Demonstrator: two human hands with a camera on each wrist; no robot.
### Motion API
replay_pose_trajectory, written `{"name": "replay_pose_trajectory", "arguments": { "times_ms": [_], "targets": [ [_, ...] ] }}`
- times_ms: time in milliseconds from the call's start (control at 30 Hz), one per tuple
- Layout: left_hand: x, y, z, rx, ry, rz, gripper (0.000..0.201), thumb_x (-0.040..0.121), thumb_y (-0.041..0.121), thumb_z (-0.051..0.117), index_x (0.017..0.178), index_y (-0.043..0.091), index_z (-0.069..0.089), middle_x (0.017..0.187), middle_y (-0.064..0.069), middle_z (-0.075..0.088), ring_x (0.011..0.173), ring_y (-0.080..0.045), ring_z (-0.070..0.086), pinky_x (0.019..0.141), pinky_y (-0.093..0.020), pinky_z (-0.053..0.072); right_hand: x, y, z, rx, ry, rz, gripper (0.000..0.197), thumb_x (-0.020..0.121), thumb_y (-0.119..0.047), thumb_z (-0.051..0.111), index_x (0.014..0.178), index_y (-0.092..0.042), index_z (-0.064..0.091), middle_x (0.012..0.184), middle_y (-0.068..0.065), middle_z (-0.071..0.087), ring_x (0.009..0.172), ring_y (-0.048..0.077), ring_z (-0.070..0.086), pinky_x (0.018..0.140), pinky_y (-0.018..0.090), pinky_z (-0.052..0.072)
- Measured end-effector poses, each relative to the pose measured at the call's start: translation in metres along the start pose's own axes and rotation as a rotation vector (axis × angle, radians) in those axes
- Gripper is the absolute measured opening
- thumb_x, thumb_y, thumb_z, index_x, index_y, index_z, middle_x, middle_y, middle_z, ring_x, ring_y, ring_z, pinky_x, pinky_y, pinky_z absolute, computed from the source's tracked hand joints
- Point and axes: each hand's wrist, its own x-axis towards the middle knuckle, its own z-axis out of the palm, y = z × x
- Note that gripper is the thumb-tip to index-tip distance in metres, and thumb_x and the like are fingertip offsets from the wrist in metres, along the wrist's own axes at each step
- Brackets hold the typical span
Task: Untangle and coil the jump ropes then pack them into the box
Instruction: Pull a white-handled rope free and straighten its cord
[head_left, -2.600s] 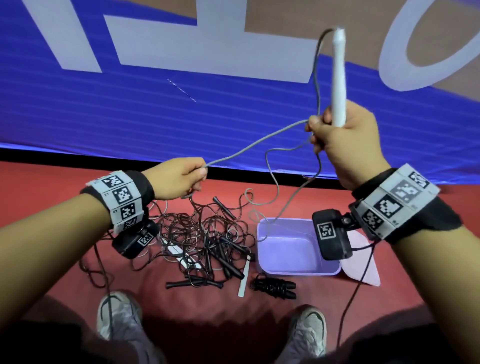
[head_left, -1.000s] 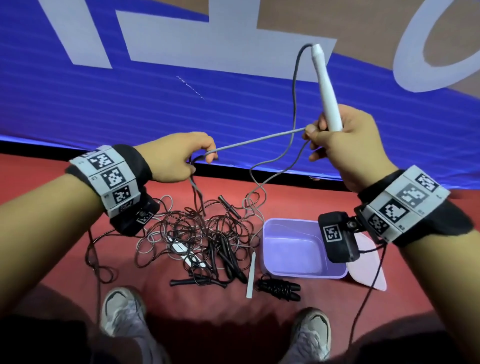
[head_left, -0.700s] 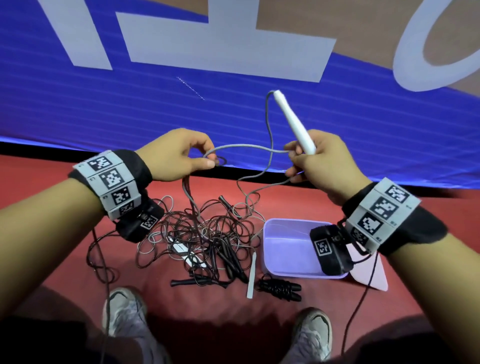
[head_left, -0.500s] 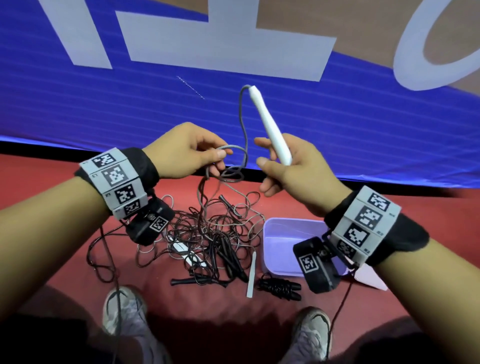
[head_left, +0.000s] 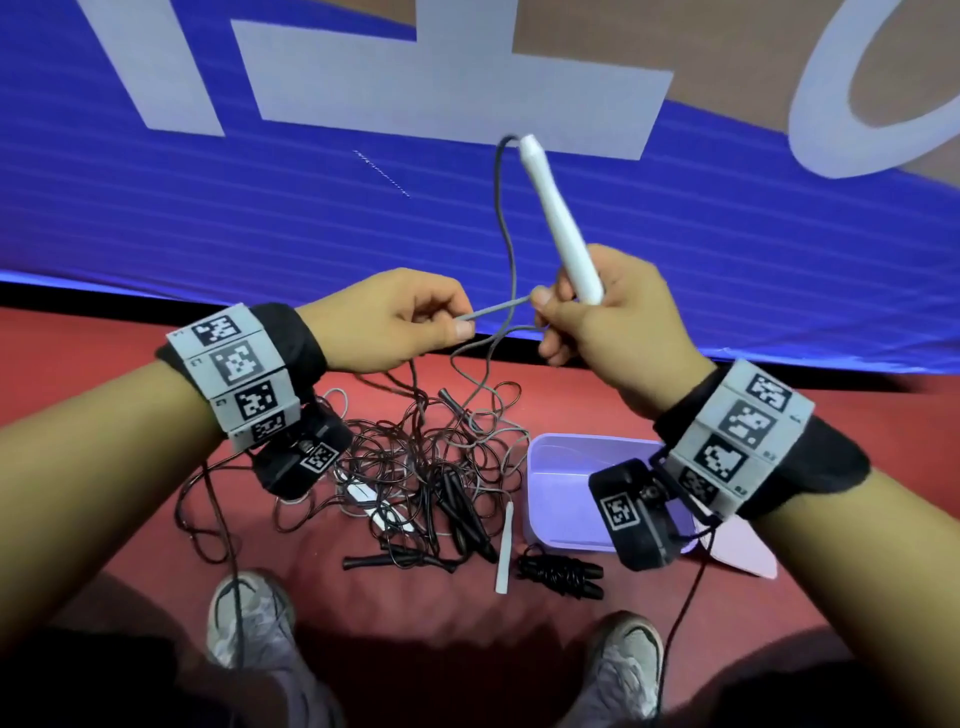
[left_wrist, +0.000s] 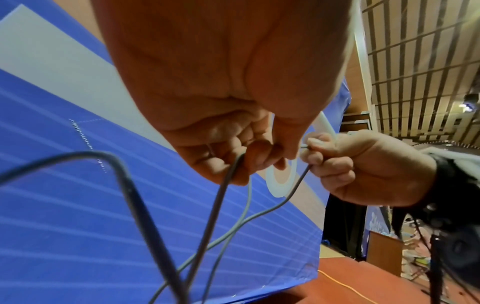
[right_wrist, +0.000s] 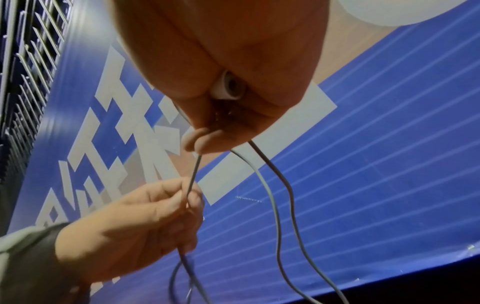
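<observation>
My right hand (head_left: 587, 322) grips a white jump-rope handle (head_left: 558, 218) that points up and to the left, and its fingers also pinch the grey rope (head_left: 498, 312) that runs from the handle's tip. My left hand (head_left: 400, 322) pinches the same grey rope (left_wrist: 223, 191) a short way to the left, so a taut piece spans the two hands. The rope (right_wrist: 272, 197) hangs in loops down to a tangle of dark ropes (head_left: 421, 467) on the red floor. An open lilac box (head_left: 561, 488) stands right of the tangle.
A coiled black rope (head_left: 561, 571) lies in front of the box, a loose white handle (head_left: 505, 545) beside it. A pink lid (head_left: 743, 551) lies right of the box. My shoes (head_left: 249, 623) stand near the pile. A blue banner wall (head_left: 208, 218) rises behind.
My hands came close together from far apart. The handle has tilted left and dropped lower. Now the left hand pinches the rope right beside the right hand, with a short taut piece between them.
</observation>
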Motion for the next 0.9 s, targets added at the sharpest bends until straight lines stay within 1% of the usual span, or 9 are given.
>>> {"name": "replay_pose_trajectory", "arguments": {
  "times_ms": [167,333,500,567,633,700,767,833,900],
  "targets": [
    [-0.003,-0.038,-0.01,0.199,-0.085,-0.124,0.022,0.101,0.03,0.051,0.082,0.025,0.059,0.068,0.005,0.056,0.058,-0.005,0.047,0.065,-0.028,0.041,0.016,-0.008,-0.033,0.036,0.225,-0.058,0.034,0.091,0.006,0.059,0.071,-0.017,0.044,0.059,0.006,0.054,0.041,0.013,0.05,0.042,0.025,0.043],
    [-0.005,-0.051,-0.011,0.222,-0.054,-0.187,0.024,0.103,0.027,0.047,0.084,0.023,0.061,0.06,0.009,0.051,0.049,0.0,0.044,0.057,-0.021,0.036,0.027,0.002,-0.055,-0.032,0.274,-0.029,0.033,0.093,0.004,0.055,0.073,-0.018,0.042,0.069,0.009,0.056,0.046,0.013,0.059,0.045,0.026,0.049],
    [-0.001,-0.028,-0.021,0.19,0.229,-0.072,0.024,0.103,0.028,0.048,0.091,0.027,0.069,0.052,0.007,0.04,0.047,-0.007,0.037,0.053,-0.025,0.031,0.025,0.005,-0.044,-0.113,0.186,0.058,0.029,0.092,0.005,0.058,0.078,-0.016,0.044,0.085,0.008,0.054,0.052,0.017,0.068,0.051,0.032,0.058],
    [-0.001,-0.012,-0.023,0.177,0.225,-0.024,0.023,0.103,0.029,0.05,0.094,0.029,0.071,0.049,0.008,0.04,0.046,-0.009,0.035,0.048,-0.018,0.028,0.016,-0.002,-0.031,-0.05,0.083,0.029,0.029,0.092,0.005,0.06,0.081,-0.015,0.044,0.107,0.005,0.058,0.053,0.016,0.068,0.051,0.03,0.058],
    [-0.002,0.005,-0.02,0.192,0.154,0.024,0.022,0.102,0.029,0.052,0.096,0.029,0.073,0.051,0.01,0.046,0.047,-0.011,0.037,0.048,-0.02,0.029,0.004,-0.005,-0.012,0.027,-0.073,0.01,0.023,0.093,0.004,0.061,0.085,-0.011,0.045,0.126,0.001,0.057,0.059,0.017,0.07,0.052,0.028,0.058],
    [-0.004,0.018,-0.014,0.209,0.131,0.105,0.019,0.1,0.029,0.054,0.096,0.029,0.073,0.06,0.001,0.057,0.054,-0.017,0.043,0.054,-0.028,0.036,-0.004,-0.002,0.005,0.039,-0.209,-0.001,0.012,0.095,0.002,0.059,0.097,-0.005,0.05,0.119,0.007,0.06,0.069,0.017,0.072,0.053,0.029,0.058],
    [-0.005,0.023,-0.013,0.192,0.165,0.142,0.017,0.099,0.028,0.057,0.09,0.028,0.072,0.063,-0.008,0.058,0.055,-0.018,0.043,0.056,-0.032,0.036,-0.007,0.004,0.016,-0.041,-0.259,-0.024,0.012,0.095,-0.002,0.06,0.093,-0.008,0.051,0.096,0.019,0.06,0.075,0.018,0.07,0.055,0.034,0.058],
    [-0.003,0.016,-0.016,0.131,0.167,0.124,0.015,0.095,0.031,0.063,0.082,0.026,0.069,0.06,-0.005,0.054,0.053,-0.011,0.039,0.055,-0.03,0.035,-0.007,0.007,0.019,-0.081,-0.222,-0.04,0.024,0.095,-0.004,0.061,0.08,-0.014,0.046,0.074,0.011,0.057,0.068,0.022,0.065,0.059,0.041,0.058],
    [-0.002,0.006,-0.016,0.008,0.09,0.074,0.024,0.088,0.044,0.067,0.079,0.022,0.065,0.061,0.003,0.051,0.057,-0.011,0.041,0.057,-0.026,0.036,-0.005,0.004,0.014,-0.025,-0.154,-0.037,0.029,0.095,-0.002,0.06,0.076,-0.016,0.044,0.063,0.003,0.052,0.057,0.019,0.059,0.058,0.041,0.058]
  ]
}}
